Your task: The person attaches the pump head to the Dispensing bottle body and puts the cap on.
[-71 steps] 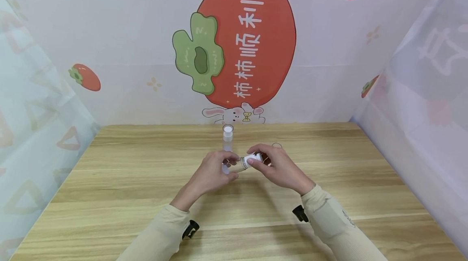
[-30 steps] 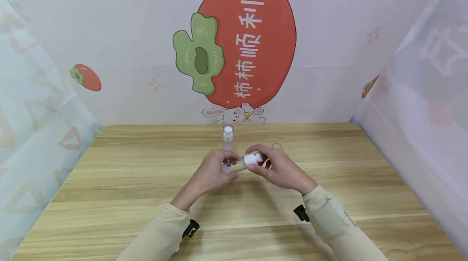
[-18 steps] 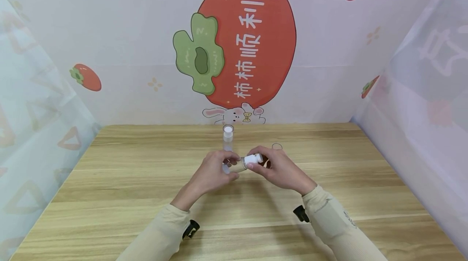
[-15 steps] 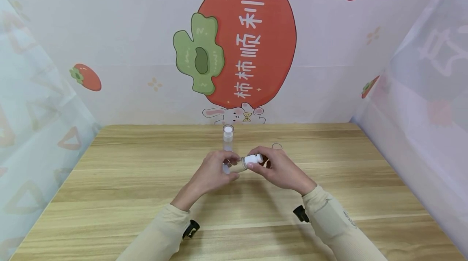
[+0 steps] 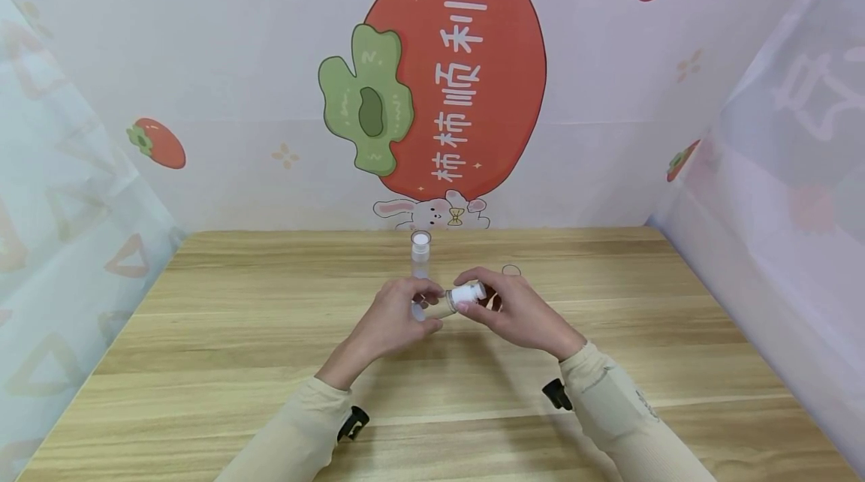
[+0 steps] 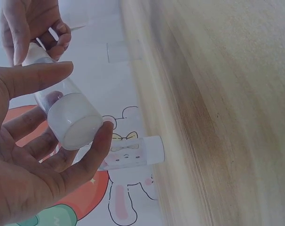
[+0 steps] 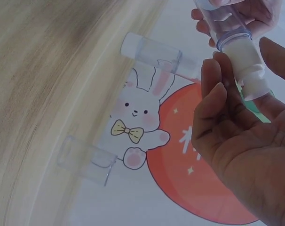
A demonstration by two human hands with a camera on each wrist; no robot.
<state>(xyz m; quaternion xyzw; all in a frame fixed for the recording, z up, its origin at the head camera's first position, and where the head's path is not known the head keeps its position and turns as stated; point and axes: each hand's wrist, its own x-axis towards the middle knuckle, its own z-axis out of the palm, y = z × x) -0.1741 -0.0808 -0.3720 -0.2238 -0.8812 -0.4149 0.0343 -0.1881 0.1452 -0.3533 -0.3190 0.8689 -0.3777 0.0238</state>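
Observation:
Tilted above the tabletop is a clear pump bottle [image 6: 76, 120] with a white base and a white pump top [image 7: 243, 61]. My left hand [image 5: 395, 323] grips its lower body; in the left wrist view the thumb lies across the near side and the fingers curl beneath. My right hand [image 5: 525, 311] pinches the white top between thumb and fingers, which partly hide it in the head view. Behind the left hand stands a second clear bottle [image 5: 420, 253] with a white top, upright, its lower part screened by that hand.
A transparent cap [image 7: 88, 160] stands on the wooden table [image 5: 270, 362] beyond my right hand. At the table's far edge rises a white backdrop [image 5: 595, 167] with persimmon and rabbit drawings. Similar printed sheets flank both sides.
My right thumb and fingers have shifted slightly round the pump top, with more of its white surface showing than 2.4 seconds ago. The left hand keeps its grip in place.

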